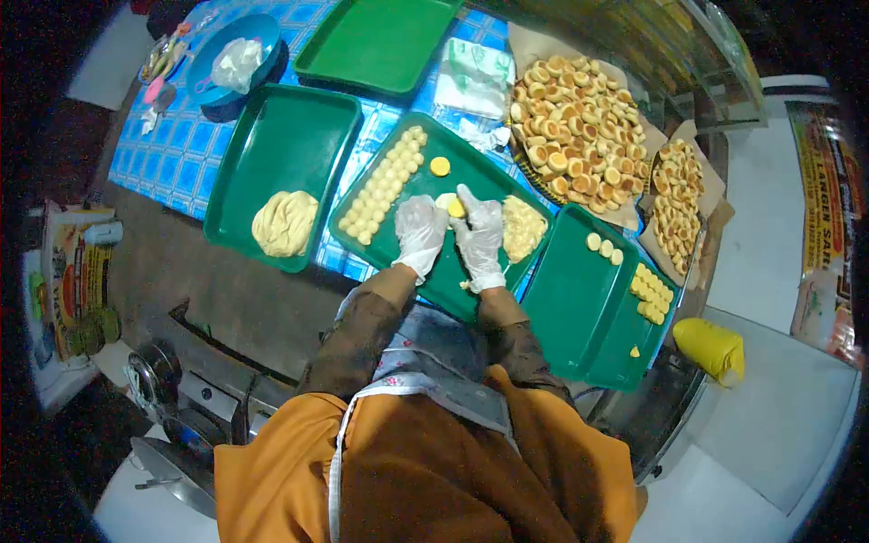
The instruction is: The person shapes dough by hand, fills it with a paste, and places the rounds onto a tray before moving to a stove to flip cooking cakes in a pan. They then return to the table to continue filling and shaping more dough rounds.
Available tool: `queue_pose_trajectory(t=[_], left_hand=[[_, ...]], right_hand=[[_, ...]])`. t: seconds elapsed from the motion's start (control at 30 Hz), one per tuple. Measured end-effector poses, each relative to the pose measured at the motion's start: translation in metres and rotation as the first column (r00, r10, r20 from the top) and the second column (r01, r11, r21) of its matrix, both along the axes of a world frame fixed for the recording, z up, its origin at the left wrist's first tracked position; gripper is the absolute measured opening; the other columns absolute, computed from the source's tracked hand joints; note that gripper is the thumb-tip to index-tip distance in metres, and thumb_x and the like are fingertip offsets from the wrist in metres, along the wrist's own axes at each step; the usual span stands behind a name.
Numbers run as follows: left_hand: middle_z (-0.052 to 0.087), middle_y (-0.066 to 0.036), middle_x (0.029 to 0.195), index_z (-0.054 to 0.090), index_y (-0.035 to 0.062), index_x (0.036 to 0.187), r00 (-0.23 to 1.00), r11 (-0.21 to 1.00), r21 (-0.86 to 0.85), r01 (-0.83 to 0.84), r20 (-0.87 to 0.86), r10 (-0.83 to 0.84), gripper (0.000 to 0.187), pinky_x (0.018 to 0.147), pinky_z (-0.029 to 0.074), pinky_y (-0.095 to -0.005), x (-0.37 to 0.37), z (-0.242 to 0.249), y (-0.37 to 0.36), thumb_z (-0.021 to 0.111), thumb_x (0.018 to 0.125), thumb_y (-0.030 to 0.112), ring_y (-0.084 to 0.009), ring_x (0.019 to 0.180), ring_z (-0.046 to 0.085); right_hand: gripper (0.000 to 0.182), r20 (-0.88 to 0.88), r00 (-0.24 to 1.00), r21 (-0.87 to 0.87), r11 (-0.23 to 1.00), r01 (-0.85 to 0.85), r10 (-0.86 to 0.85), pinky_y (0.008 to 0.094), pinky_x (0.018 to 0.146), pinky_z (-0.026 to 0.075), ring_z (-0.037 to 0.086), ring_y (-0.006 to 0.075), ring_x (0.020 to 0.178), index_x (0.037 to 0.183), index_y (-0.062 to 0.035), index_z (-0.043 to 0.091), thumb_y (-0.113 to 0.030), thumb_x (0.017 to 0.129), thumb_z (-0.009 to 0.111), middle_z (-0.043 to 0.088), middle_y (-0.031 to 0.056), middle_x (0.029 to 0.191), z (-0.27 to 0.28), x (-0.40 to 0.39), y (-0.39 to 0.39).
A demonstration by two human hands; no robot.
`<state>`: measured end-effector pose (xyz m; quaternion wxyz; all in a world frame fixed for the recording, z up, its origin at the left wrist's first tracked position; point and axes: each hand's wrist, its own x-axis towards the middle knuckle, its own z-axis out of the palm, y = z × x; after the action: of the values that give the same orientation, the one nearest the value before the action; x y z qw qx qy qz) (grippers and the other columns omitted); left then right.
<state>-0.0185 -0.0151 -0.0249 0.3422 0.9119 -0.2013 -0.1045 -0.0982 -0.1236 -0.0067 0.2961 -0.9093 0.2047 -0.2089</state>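
Observation:
Both of my hands wear clear plastic gloves and meet over a green tray (457,271). A small flattened piece of dough (451,204), yellow on one side, is between my fingertips. My left hand (420,233) is closed at its left edge, fingers curled. My right hand (480,237) pinches from the other side, one finger pointing up. Just beyond lies a round yellow disc (440,166). Rows of small dough balls (385,185) line the tray's left side. A pale, crumbly-looking dough mass (523,229) sits at its right end, beside my right hand.
Left is a green tray (285,136) holding a large dough lump (284,223). To the right, more green trays (570,290) carry shaped dough pieces (651,294). Browned round pastries (579,127) are heaped behind. A blue basin (233,59) and another green tray (376,45) stand farther back.

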Motion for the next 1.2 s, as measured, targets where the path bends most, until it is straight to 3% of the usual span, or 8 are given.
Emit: queue_pose_trajectory(t=[0.13, 0.23, 0.57, 0.67, 0.8, 0.93, 1.03, 1.2], left_hand=[[0.061, -0.02, 0.076, 0.059, 0.0044, 0.083, 0.999, 0.967, -0.252, -0.046, -0.038, 0.037, 0.016, 0.066, 0.047, -0.052, -0.009, 0.002, 0.003, 0.059, 0.089, 0.019, -0.0421, 0.074, 0.061], [0.062, -0.021, 0.076, 0.059, 0.0053, 0.085, 0.98, 0.935, -0.309, -0.177, -0.139, 0.14, 0.009, 0.066, 0.048, -0.0502, -0.005, 0.012, -0.001, 0.061, 0.087, 0.014, -0.0421, 0.074, 0.061], [0.064, -0.01, 0.073, 0.064, 0.0029, 0.084, 0.755, 0.741, -0.45, -0.499, -0.645, 0.117, 0.013, 0.066, 0.05, -0.0348, 0.007, -0.013, -0.004, 0.072, 0.076, 0.01, -0.0215, 0.07, 0.062], [0.066, -0.014, 0.076, 0.065, 0.0026, 0.087, 0.838, 0.764, -0.507, -0.4, -0.54, 0.08, 0.014, 0.067, 0.051, -0.0368, 0.004, -0.003, -0.006, 0.069, 0.083, 0.015, -0.0253, 0.073, 0.065], [0.067, -0.02, 0.085, 0.067, 0.0047, 0.089, 0.936, 0.943, -0.331, 0.041, -0.316, -0.152, 0.029, 0.07, 0.05, -0.0463, 0.02, 0.034, -0.003, 0.057, 0.094, 0.031, -0.0386, 0.08, 0.065], [0.068, -0.02, 0.087, 0.069, 0.0059, 0.087, 0.987, 0.994, -0.112, 0.002, -0.16, -0.02, 0.025, 0.074, 0.049, -0.0505, 0.029, 0.029, 0.004, 0.053, 0.093, 0.024, -0.0384, 0.084, 0.066], [0.068, -0.02, 0.086, 0.07, 0.006, 0.089, 0.986, 0.984, -0.062, 0.165, -0.006, -0.165, 0.022, 0.074, 0.05, -0.0504, 0.015, 0.01, 0.016, 0.054, 0.092, 0.021, -0.0388, 0.083, 0.065], [0.07, -0.021, 0.09, 0.077, 0.0085, 0.098, 0.997, 0.99, -0.137, 0.039, -0.059, -0.048, 0.025, 0.078, 0.052, -0.0479, -0.007, -0.007, 0.002, 0.057, 0.089, 0.02, -0.0391, 0.088, 0.067]], right_hand=[[0.055, 0.197, 0.98, -0.079, 0.997, 0.027, -0.011, 0.037, 0.083, 0.05, 0.06, 0.0271, 0.09, 0.127, -0.0082, 0.066, -0.001, 0.073, 0.077, 0.066, 0.0119, 0.1, -0.004, 0.0, 0.001], [0.049, 0.115, 0.958, 0.351, 0.913, 0.209, -0.263, 0.033, 0.079, 0.051, 0.061, 0.0214, 0.089, 0.127, -0.0049, 0.065, -0.002, 0.078, 0.073, 0.066, 0.0109, 0.102, -0.014, -0.01, 0.008], [0.034, -0.063, 0.986, 0.357, 0.919, 0.165, -0.153, 0.0337, 0.074, 0.052, 0.062, 0.0224, 0.081, 0.11, -0.004, 0.073, -0.009, 0.077, 0.073, 0.063, 0.0118, 0.095, -0.014, 0.005, 0.01], [0.034, -0.06, 0.994, 0.314, 0.943, 0.107, -0.093, 0.0348, 0.076, 0.052, 0.064, 0.0252, 0.083, 0.11, -0.0039, 0.073, -0.009, 0.076, 0.073, 0.065, 0.0132, 0.097, -0.017, 0.008, 0.004], [0.034, -0.079, 0.994, 0.221, 0.971, 0.093, -0.077, 0.0367, 0.081, 0.053, 0.067, 0.0294, 0.088, 0.109, -0.0035, 0.073, -0.012, 0.076, 0.074, 0.068, 0.0159, 0.099, -0.021, 0.011, -0.002], [0.026, -0.139, 0.97, 0.448, 0.861, 0.241, -0.199, 0.0377, 0.083, 0.055, 0.067, 0.0298, 0.092, 0.101, -0.0062, 0.076, -0.017, 0.077, 0.076, 0.068, 0.0153, 0.099, -0.008, 0.016, 0.006], [0.024, -0.175, 0.958, 0.525, 0.801, 0.288, -0.229, 0.0353, 0.085, 0.055, 0.069, 0.0256, 0.093, 0.099, -0.0031, 0.077, -0.012, 0.077, 0.077, 0.07, 0.0135, 0.103, -0.003, 0.016, 0.007], [0.022, -0.113, 0.955, 0.743, 0.615, 0.264, -0.273, 0.0337, 0.078, 0.056, 0.068, 0.0237, 0.09, 0.096, 0.0015, 0.075, -0.005, 0.076, 0.075, 0.07, 0.0136, 0.101, -0.035, 0.013, -0.002]])
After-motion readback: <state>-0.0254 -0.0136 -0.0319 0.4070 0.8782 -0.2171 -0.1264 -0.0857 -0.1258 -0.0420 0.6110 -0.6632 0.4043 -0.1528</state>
